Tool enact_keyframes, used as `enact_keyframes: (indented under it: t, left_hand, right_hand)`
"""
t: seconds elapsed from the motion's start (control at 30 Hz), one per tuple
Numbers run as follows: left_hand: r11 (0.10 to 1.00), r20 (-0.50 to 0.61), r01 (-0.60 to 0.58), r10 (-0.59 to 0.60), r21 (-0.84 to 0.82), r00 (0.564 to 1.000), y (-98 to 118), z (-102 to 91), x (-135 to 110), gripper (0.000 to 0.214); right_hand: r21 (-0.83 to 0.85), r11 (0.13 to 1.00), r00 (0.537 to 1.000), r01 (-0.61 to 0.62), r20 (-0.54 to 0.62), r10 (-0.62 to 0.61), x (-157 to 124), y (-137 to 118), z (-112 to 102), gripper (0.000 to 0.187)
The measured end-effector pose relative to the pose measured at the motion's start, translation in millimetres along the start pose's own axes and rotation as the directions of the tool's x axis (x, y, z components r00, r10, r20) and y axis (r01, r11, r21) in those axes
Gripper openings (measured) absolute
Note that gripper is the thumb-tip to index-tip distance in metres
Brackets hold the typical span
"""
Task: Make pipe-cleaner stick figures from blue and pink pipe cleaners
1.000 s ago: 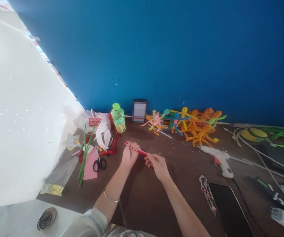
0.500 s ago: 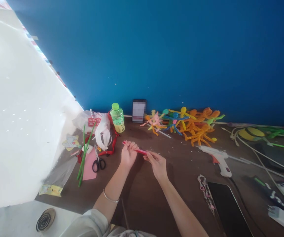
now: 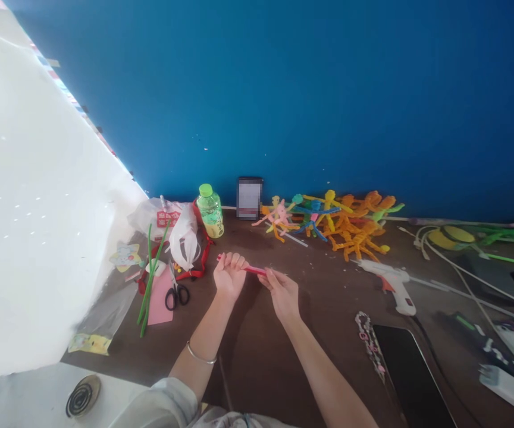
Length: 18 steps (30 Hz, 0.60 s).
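Pink pipe cleaner (image 3: 254,270) looked light and bendable, best held along its stem; left hand (image 3: 229,276) fingers curled around it, right hand (image 3: 282,294) fingers pinched it.
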<state>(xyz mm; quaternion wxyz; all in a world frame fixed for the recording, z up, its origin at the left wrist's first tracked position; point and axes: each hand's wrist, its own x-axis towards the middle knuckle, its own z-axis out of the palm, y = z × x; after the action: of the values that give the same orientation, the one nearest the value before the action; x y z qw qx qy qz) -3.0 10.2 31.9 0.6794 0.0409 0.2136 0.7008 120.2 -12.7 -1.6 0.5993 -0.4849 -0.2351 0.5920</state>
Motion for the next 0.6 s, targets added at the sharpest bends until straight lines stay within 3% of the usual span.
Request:
enact_keyframes:
  t: [0.2, 0.33, 0.6]
  left_hand:
    - [0.999, -0.025, -0.015, 0.016, 0.044, 1.0, 2.8, 1.8, -0.4, 0.034]
    - [1.0, 0.013, -0.01, 0.01, -0.011, 1.0, 3.8, 0.8, -0.5, 0.034]
    - [1.0, 0.016, -0.01, 0.01, -0.014, 1.0, 7.2, -4.1, 0.7, 0.035]
  right_hand:
    - [-0.033, 0.999, 1.0, -0.002, 0.013, 0.002, -1.4, 0.5, 0.0, 0.027]
    - [-0.108, 0.994, 0.999, 0.007, 0.053, -0.001, -1.7, -2.6, 0.1, 0.027]
    - [-0.04, 0.996, 0.985, -0.079, 0.149, 0.084, 0.8, -2.8, -1.2, 0.027]
